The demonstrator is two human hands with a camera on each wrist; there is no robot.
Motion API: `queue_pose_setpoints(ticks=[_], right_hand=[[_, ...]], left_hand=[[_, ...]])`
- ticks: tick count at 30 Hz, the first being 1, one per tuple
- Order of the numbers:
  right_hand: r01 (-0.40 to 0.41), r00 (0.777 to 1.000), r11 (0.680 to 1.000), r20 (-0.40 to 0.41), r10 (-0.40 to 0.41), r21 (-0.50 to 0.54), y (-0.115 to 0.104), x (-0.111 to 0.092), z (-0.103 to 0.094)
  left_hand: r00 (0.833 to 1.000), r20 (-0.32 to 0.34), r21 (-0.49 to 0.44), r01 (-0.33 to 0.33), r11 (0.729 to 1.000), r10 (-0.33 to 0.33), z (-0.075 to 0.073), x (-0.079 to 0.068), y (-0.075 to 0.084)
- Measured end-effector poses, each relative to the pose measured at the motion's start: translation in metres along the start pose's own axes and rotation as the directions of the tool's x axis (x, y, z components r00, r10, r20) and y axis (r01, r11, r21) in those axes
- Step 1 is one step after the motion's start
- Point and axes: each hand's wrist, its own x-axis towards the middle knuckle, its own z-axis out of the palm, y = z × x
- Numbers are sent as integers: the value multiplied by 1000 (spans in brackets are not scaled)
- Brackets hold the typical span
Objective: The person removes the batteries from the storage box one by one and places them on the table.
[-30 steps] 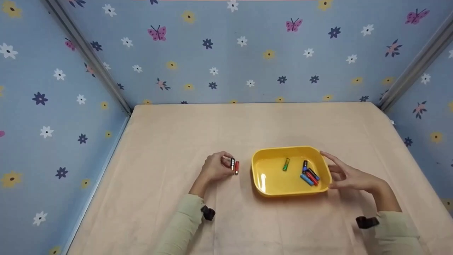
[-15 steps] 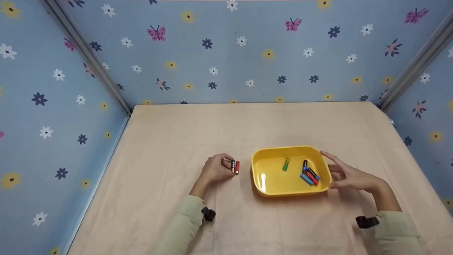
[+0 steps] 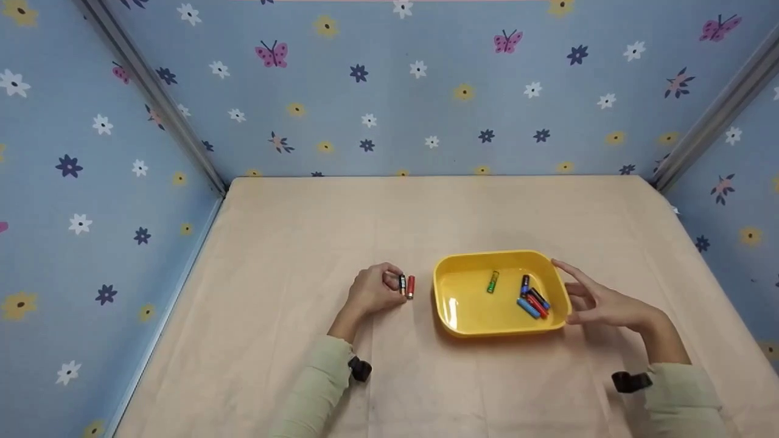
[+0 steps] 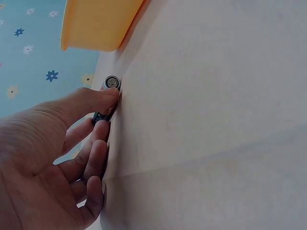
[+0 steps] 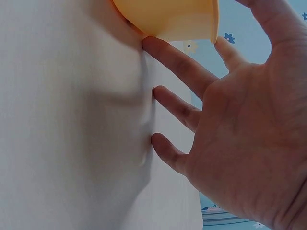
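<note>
My left hand (image 3: 374, 289) pinches a black battery (image 3: 402, 284) between thumb and fingers, low over the table. Right beside it, a thin gap apart, stands or lies a red battery (image 3: 411, 287). In the left wrist view a silver battery end (image 4: 112, 82) shows past the thumb, and the fingers hide much of the rest. My right hand (image 3: 611, 304) is spread at the right end of a yellow tray (image 3: 447, 316), its fingertips touching the wall. Inside the tray lie a green battery (image 3: 493, 281) and a cluster with a light blue battery (image 3: 527, 308).
A pale cloth covers the table (image 3: 316, 219). Blue flowered panels (image 3: 414, 91) rise at the back and both sides, joined by grey metal posts (image 3: 152, 91). Each sleeve carries a small black camera (image 3: 360, 368).
The left hand and black battery have shifted very slightly toward the near side and right. The red battery sits a touch farther right. The right hand and tray stay as they were.
</note>
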Motion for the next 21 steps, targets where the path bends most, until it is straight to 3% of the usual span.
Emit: queue_pose_setpoints(ticks=[6,15,21], right_hand=[[-25,1000,1000,-3,25,-7,-2,-2,1],[-24,1000,1000,-8,24,1,-3,-2,1],[1,1000,1000,-4,-1,0,-2,-3,1]], left_hand=[[1000,6,12,3,1000,-3,-1,-4,5],[1000,-3,-18,16,1000,-16,-18,-33,49],[1000,-6,-15,-16,1000,16,-13,-26,35]])
